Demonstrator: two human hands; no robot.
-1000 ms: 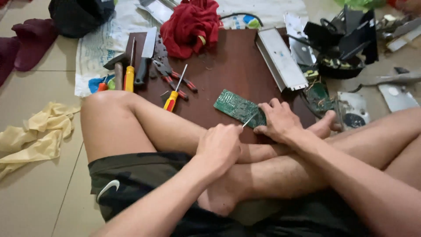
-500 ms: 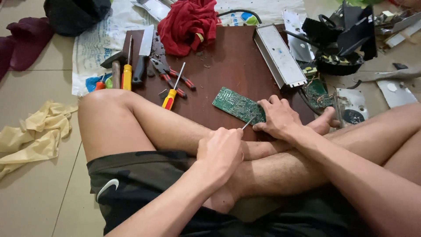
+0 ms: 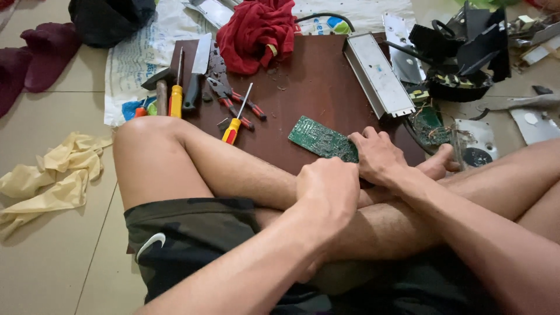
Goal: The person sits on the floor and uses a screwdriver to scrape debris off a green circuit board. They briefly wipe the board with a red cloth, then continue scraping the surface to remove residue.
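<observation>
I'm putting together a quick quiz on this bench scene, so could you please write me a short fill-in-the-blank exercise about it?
1. The right hand presses on a ____ circuit board.
2. The board lies on a dark ____ wooden board.
3. The cloth at the far edge is ____.
4. The screwdriver near the knee has a ____ handle with a red tip.

Missing words: green; brown; red; yellow

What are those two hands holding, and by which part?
The right hand presses down the near end of the green circuit board. The left hand is closed in a fist; whatever it grips is hidden.
</observation>
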